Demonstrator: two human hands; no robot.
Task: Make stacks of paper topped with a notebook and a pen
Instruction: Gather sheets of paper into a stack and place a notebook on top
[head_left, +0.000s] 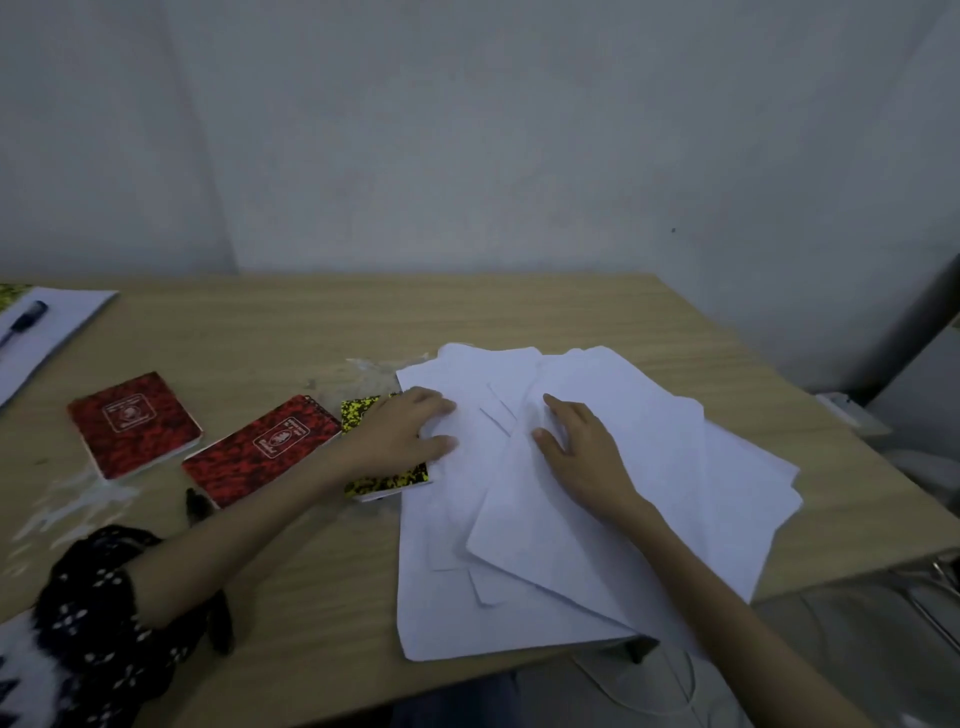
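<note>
A loose, fanned pile of white paper (623, 519) lies on the wooden table (311, 332) at the centre right. My left hand (400, 431) rests flat on the pile's left edge, fingers spread. My right hand (582, 457) presses flat on the top sheets in the middle. Two red notebooks (134, 423) (262, 449) lie to the left. A yellow-black notebook (387, 480) sits partly under my left hand and the paper. At the far left stands a finished stack (47, 332) with a pen (23, 319) on it. A dark pen (196, 506) lies near my left forearm.
Crumpled clear plastic wrap (374, 371) lies behind the yellow notebook, and more (67, 509) at the left front. The paper pile overhangs the table's front edge. A grey wall runs behind the table. The table's right edge is close to the paper.
</note>
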